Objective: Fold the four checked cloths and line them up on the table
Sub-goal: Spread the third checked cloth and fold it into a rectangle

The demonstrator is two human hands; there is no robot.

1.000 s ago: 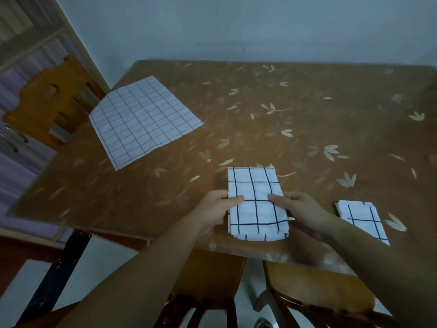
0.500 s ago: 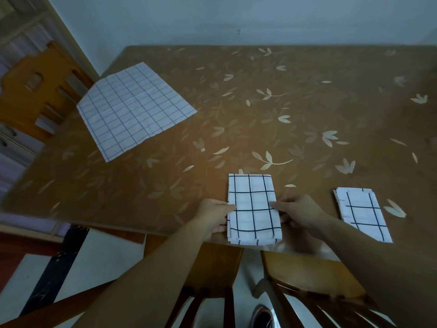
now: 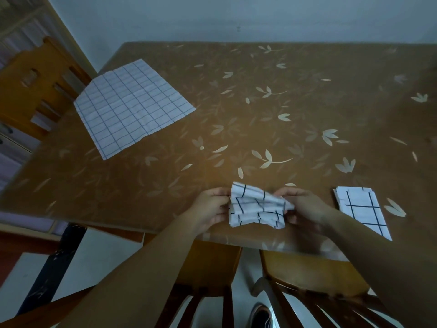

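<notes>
The table (image 3: 307,110) fills the frame. An unfolded checked cloth (image 3: 132,105) lies flat at upper left; a finished folded cloth (image 3: 361,210) lies at lower right. At lower centre, the cloth in work (image 3: 256,205), flat a moment ago, is now lifted and doubling over, pinched between left hand (image 3: 210,209) and right hand (image 3: 305,207). Judgement: final fold under way.

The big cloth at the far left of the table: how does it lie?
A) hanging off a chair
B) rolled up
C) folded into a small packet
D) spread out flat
D: the big cloth lies open and flat on the table, away from both hands.
</notes>
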